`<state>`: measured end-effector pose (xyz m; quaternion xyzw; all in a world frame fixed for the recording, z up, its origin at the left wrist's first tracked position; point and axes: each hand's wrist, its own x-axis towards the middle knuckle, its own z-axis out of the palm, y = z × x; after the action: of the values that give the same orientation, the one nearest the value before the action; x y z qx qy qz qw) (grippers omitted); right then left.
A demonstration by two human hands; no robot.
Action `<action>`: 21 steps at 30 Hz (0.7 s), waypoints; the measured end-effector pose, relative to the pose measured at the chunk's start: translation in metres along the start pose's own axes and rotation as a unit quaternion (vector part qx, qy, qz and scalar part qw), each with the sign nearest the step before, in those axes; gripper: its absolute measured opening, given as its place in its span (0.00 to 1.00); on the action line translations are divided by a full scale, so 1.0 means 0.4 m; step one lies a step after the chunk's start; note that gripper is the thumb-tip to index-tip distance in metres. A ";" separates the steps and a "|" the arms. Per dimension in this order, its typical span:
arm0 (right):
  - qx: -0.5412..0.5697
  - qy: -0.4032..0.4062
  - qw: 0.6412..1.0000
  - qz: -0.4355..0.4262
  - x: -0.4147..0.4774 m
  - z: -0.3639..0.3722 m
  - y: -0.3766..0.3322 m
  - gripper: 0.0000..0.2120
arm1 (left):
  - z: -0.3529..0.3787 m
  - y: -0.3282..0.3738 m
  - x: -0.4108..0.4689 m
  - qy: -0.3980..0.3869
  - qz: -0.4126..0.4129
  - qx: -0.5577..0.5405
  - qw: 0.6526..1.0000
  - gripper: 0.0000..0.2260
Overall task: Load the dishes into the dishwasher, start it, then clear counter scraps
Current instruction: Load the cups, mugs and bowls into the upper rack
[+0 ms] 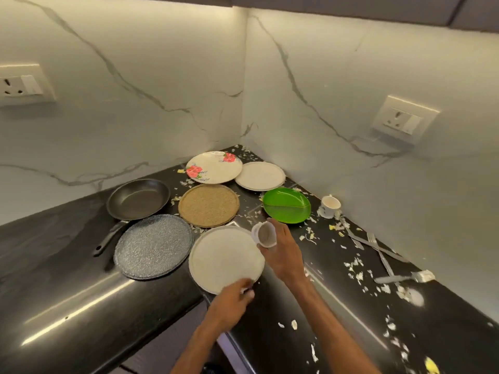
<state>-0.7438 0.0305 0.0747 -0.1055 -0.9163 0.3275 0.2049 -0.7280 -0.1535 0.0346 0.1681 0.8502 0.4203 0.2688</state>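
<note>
Head view: cup (pixel 264 234) mouth apparently toward camera

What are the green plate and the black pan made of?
The green plate looks like plastic: bright, even colour with a glossy shine and a moulded divider. The black pan looks like metal with a matte dark nonstick coating, though the picture can't confirm it.
</note>
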 end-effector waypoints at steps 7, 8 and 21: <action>0.066 0.152 0.984 0.070 -0.329 -0.077 -0.132 0.33 | -0.019 0.148 -0.138 -0.137 -0.062 -0.357 0.922 0.19; 0.073 0.172 0.979 0.087 -0.382 -0.079 -0.153 0.33 | -0.011 0.151 -0.168 -0.169 -0.068 -0.380 0.907 0.19; 0.075 0.312 0.909 0.266 -1.109 -0.186 -0.336 0.20 | 0.245 0.077 -0.606 -0.436 -0.035 -0.306 0.846 0.24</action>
<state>-0.3222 -0.1758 0.0775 -0.4269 -0.7163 0.3879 0.3927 -0.4740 -0.1980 0.0865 0.2133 0.4790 0.5331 0.6639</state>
